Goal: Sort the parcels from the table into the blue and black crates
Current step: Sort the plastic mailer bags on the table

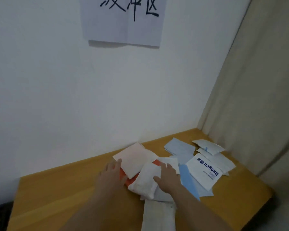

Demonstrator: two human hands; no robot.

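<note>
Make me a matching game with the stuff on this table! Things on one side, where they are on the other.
Things:
1. left hand
2. right hand
3. Deeyeo parcel
4. paper sign

Places:
A. on the wall
B. on the white parcel
C. right of both hands
D. on the pale pink parcel

Pairs: 1-D, 2-B, 3-C, 4-A

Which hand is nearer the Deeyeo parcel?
The right hand. It rests on a white parcel just left of the Deeyeo parcel; the left hand is farther left, at the pale pink parcel.
</note>
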